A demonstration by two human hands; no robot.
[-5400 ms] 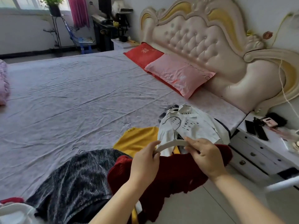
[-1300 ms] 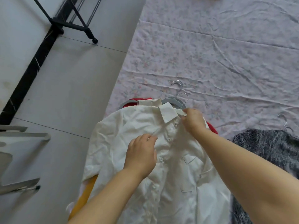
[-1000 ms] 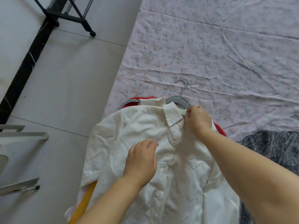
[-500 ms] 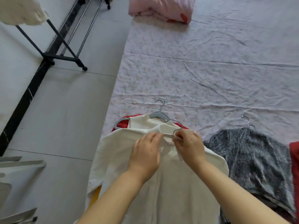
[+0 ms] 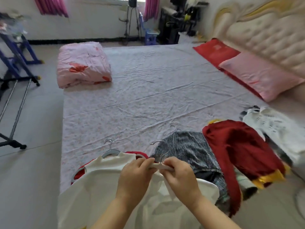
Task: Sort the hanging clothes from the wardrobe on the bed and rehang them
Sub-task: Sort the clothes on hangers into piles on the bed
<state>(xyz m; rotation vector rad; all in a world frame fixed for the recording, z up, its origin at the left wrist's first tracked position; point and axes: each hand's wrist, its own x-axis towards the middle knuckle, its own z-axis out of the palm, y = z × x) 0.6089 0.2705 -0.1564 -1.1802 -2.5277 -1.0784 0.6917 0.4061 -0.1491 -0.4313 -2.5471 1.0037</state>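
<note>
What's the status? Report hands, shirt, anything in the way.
Left hand, right hand both pinching hanger. Shirt at bed edge, atop red garment. Grey top alongside, not blocking.

No legible txt anywhere. Dark lettering on the white T-shirt (image 5: 270, 128), near right, is too blurred to read (just rows of marks); pale mark on the red pillow (image 5: 214, 52), far right, likewise.

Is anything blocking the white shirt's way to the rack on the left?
Nothing visible. The left hand and right hand grip the white hanger atop the white shirt; only bare floor lies between it and the rack.
</note>
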